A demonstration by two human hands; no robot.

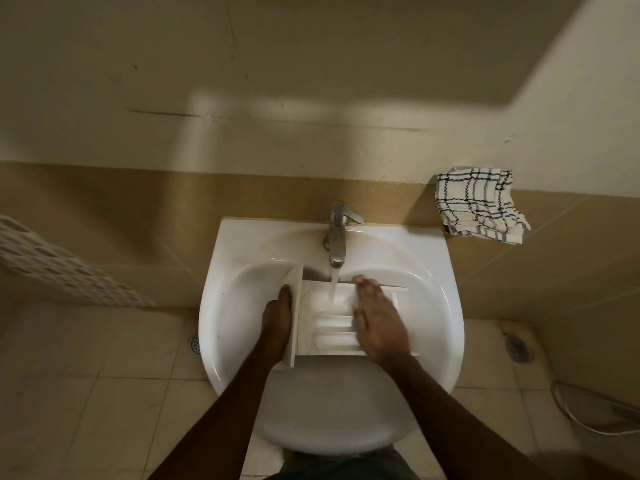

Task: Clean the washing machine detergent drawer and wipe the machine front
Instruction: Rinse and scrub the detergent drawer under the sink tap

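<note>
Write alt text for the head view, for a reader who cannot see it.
A person rinses a white drawer in a sink under a running tap. The left hand holds its front panel and the right hand lies flat over its compartments. A checked cloth sits on the ledge right of the tap.

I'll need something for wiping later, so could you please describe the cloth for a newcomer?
Find the white washbasin. Above and right of its tap, the cloth is draped over the top edge of the tan tiling. It is the only fabric, white with dark checks.
</note>
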